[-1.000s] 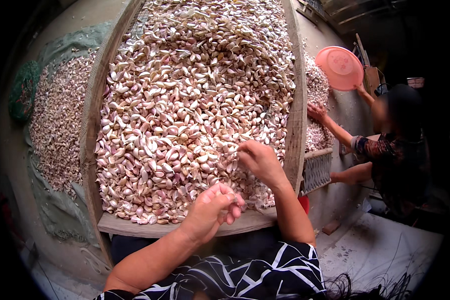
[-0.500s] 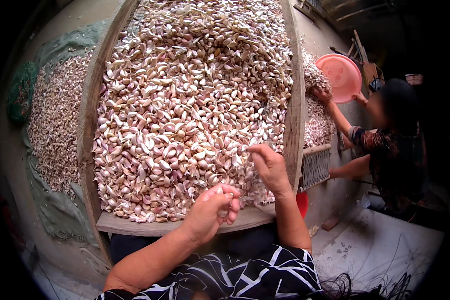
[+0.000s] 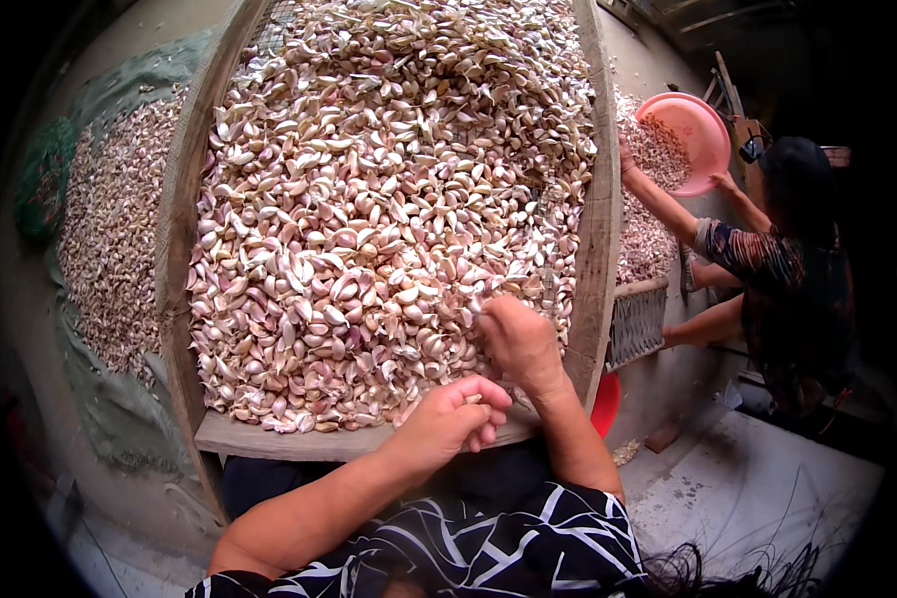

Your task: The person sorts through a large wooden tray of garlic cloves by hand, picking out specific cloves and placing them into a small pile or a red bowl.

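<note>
A wide wooden-framed tray with a mesh bottom holds a thick layer of loose garlic cloves, white to purple. Over its near plank, my left hand is curled palm up, with a pale garlic clove showing between thumb and fingers. Just beyond it to the right, my right hand reaches down to the surface of the cloves, fingers bent and pinched together. Its fingertips are partly hidden against the pile, so what they hold cannot be made out.
Left of the tray, more cloves lie on a green sheet, beside a green net bag. On the right a co-worker holds a pink basin tilted over another clove-filled tray. A red container sits below my right forearm.
My right hand has moved down and left to the cloves, and my left hand has shifted slightly right. The co-worker's near hand has left the basin, which now has cloves in it.
</note>
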`<state>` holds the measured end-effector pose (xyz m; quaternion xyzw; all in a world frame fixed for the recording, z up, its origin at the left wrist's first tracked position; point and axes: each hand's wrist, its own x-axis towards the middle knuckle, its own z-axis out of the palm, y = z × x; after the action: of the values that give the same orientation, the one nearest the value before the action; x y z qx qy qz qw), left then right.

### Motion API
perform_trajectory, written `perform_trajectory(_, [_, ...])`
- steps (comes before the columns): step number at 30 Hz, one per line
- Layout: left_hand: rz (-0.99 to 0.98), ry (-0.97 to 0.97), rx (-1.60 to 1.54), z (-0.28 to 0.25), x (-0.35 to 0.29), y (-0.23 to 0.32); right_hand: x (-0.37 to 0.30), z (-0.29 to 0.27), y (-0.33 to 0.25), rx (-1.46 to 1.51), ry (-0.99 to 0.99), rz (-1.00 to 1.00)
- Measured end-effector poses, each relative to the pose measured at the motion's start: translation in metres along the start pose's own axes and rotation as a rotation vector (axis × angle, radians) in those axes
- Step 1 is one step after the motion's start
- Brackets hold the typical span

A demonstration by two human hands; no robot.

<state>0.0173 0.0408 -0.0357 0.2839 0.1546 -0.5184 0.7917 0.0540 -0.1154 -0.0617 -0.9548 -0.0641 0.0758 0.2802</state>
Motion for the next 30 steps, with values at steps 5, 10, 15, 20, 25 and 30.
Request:
perform_trajectory(5, [-0.012,0.031,0.102,0.002,-0.002,0.003,-0.005,-0.009,0.006,0.144,-0.030,0.152])
perform_trajectory(10, [0.067,0.055,-0.012,0.000,-0.002,0.000,-0.009,-0.014,0.005,0.297,0.003,0.157])
perform_trajectory(15, [0.175,0.097,-0.237,-0.003,-0.001,-0.001,0.020,-0.018,0.038,0.011,0.131,-0.071])
perform_trajectory(20, [0.186,0.102,-0.277,-0.002,0.001,0.002,0.081,-0.035,0.088,-0.355,0.419,-0.008])
perform_trajectory(25, [0.177,0.129,-0.254,-0.003,0.001,0.003,0.114,-0.024,0.103,-0.543,0.322,0.200])
perform_trajectory(30, [0.199,0.148,-0.273,-0.005,0.001,0.004,0.091,-0.027,0.093,-0.405,0.384,0.161])
